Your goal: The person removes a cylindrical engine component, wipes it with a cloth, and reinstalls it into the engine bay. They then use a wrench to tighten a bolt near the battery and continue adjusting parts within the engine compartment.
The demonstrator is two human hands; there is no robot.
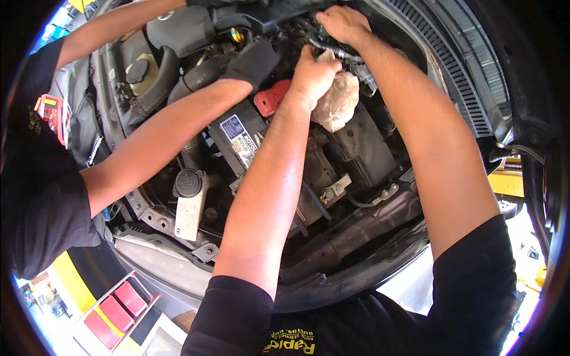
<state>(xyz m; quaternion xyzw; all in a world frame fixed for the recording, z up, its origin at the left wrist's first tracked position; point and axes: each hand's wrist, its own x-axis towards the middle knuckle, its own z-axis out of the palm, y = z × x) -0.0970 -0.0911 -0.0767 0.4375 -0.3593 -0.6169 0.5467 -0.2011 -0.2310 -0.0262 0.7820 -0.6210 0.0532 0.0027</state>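
Left hand [314, 74] clenched around a crumpled, stained beige cloth rag [338, 101], the wad bulging out to the right of and below the fist. Right hand [343, 24] just above and slightly right of it, fingers curled down on a dark hose and metal fitting [332, 48] deep in the open car engine bay [368, 154]; grip there probably closed, though the fingertips lie out of sight. Both hands near each other, apart, the hose fitting between them.

Just left of the left hand, a red plastic terminal cover [272, 97], and below that a black rectangular car battery with a blue and white label [240, 136]. Further left, a co-worker's black-gloved hand [252, 59] resting on a thick black ribbed intake hose [205, 74], bare forearm running off to the lower left. Well below the hands, a pale plastic reservoir with a round black cap [190, 199]. Far to the upper left, a yellowish fluid tank with a black cap [141, 72]. Down by the lower left edge, a white rack holding red boxes [119, 308].
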